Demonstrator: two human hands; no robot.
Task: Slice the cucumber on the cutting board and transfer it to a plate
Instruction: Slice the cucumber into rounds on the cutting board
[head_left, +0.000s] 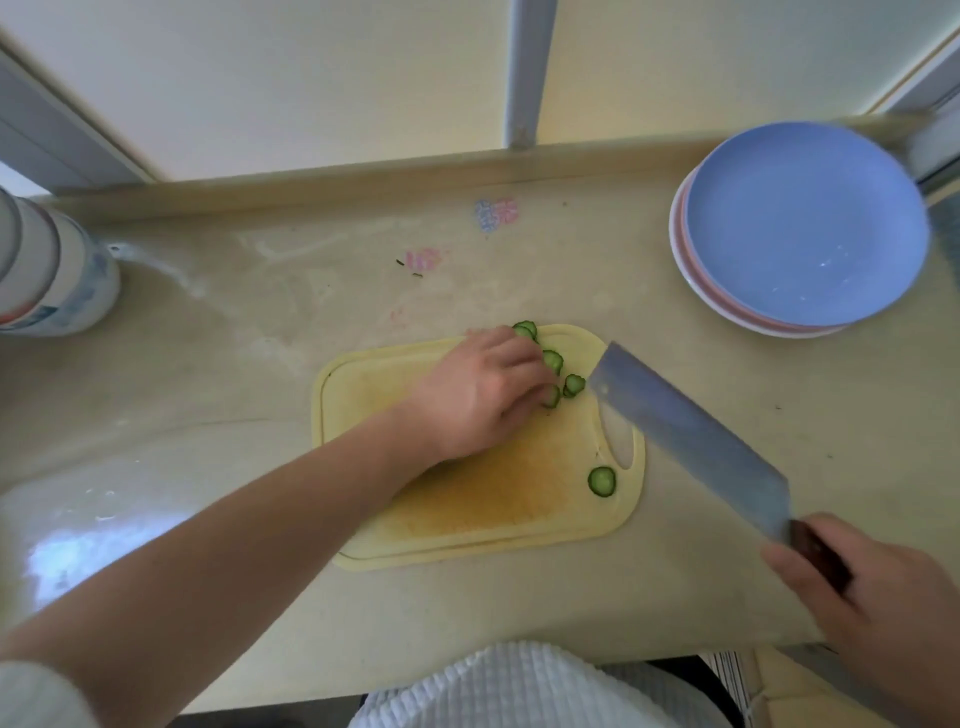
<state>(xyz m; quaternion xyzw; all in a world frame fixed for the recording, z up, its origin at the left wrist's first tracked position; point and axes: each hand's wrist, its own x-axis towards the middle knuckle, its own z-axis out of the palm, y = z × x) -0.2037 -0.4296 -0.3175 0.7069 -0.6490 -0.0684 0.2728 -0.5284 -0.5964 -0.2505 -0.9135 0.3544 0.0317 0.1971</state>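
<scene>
Cucumber slices (551, 364), five or so, lying upper centre on one yellow cutting board (467, 499); left hand (480, 395) pinching them. Right hand (878, 597) gripping one cleaver (685, 436). Blue plate (805, 223) topping stack, upper right, beige worktop (208, 364).

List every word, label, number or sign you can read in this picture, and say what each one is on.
No text here can be read.
Container at the counter's left edge: blue and red printing on its label, too blurred to read.
Countertop: pink and blue flower marks, decoration only, no letters.
Blue plate, cutting board, cleaver: no markings visible.
</scene>
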